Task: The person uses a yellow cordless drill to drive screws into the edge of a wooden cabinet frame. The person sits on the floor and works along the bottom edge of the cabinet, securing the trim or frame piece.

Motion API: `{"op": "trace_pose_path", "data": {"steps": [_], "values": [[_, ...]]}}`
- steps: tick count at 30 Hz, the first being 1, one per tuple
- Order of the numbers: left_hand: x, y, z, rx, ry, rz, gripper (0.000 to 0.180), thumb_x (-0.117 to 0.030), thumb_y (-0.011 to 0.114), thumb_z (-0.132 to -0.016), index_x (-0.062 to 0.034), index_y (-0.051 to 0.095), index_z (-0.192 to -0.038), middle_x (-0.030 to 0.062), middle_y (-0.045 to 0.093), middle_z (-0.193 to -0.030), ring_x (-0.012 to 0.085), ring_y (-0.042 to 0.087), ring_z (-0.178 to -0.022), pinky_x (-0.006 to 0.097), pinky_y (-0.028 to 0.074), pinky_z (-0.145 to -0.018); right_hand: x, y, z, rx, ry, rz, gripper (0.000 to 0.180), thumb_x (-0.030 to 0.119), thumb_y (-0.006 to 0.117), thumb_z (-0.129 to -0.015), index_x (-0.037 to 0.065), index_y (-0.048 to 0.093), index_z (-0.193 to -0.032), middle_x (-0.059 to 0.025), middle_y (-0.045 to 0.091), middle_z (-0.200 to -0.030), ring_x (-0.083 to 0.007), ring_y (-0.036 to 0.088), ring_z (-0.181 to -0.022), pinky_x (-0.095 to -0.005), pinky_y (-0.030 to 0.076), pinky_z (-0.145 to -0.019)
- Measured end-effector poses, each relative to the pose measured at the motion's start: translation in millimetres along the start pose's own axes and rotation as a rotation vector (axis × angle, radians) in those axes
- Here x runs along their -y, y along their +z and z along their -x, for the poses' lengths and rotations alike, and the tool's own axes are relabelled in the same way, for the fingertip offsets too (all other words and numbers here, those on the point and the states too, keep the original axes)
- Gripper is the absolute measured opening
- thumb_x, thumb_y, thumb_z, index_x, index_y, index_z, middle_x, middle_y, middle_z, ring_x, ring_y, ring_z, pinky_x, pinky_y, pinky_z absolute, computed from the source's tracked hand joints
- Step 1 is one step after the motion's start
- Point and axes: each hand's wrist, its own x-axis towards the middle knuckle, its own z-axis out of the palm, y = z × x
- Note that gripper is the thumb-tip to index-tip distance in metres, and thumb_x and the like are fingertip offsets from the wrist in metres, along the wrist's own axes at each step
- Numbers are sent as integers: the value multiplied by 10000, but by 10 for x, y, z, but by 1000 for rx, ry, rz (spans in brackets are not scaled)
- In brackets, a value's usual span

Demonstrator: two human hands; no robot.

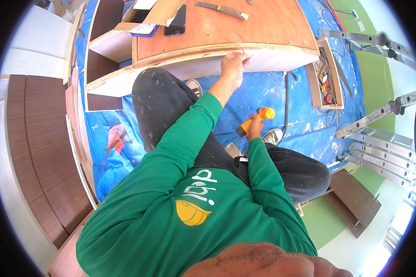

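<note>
My left hand (233,66) reaches forward and grips the front edge of a curved plywood cabinet panel (226,27), its fingers pinched on something small at the rim that I cannot make out. My right hand (253,130) hangs lower, near my knee, closed around an orange power drill (256,118) that points left and down. Both arms wear green sleeves. My dark trousers fill the middle of the view.
A knife (223,9), a black phone (176,21) and an open cardboard box (148,16) lie on the panel. A wooden tray of tools (327,74) sits to the right on the blue tarpaulin (263,92). Aluminium ladders (383,134) lie at far right, brown boards (37,152) at left.
</note>
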Motion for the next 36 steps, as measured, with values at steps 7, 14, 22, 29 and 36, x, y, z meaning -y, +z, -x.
{"op": "trace_pose_path", "data": {"steps": [7,14,22,29,36], "values": [[-272,-88,-89,-27,1,-124,54,25,671,-942,23,657,-994,116,667,-1060,227,689,-892,366,657,-806,-9,102,20,49,6,12,329,81,698,-782,13,565,-1076,-100,607,-846,-237,631,-726,-386,523,-629],[-295,-75,52,-66,-85,-188,173,8,685,-950,36,633,-1113,131,674,-1107,318,716,-1013,383,647,-863,-64,162,-11,39,-2,25,348,77,695,-783,17,555,-1096,-99,611,-871,-228,624,-731,-372,515,-640],[-16,-42,-71,-90,-173,98,227,27,694,-940,53,584,-1138,140,667,-1090,317,727,-987,398,649,-870,110,171,93,104,-31,107,382,55,670,-792,7,565,-1156,-64,599,-854,-193,618,-723,-348,509,-664],[76,-65,-189,-79,-230,216,251,22,697,-937,60,583,-1157,164,666,-1125,318,723,-995,385,649,-873,326,274,51,172,-87,116,335,49,659,-820,33,564,-1140,-60,609,-831,-174,618,-675,-332,517,-605],[-25,-73,-150,-77,-197,54,249,12,677,-952,60,564,-1169,162,656,-1096,316,741,-914,379,664,-801,432,372,55,172,-91,156,362,45,663,-828,58,547,-1171,-67,609,-835,-191,623,-676,-346,535,-599]]}}
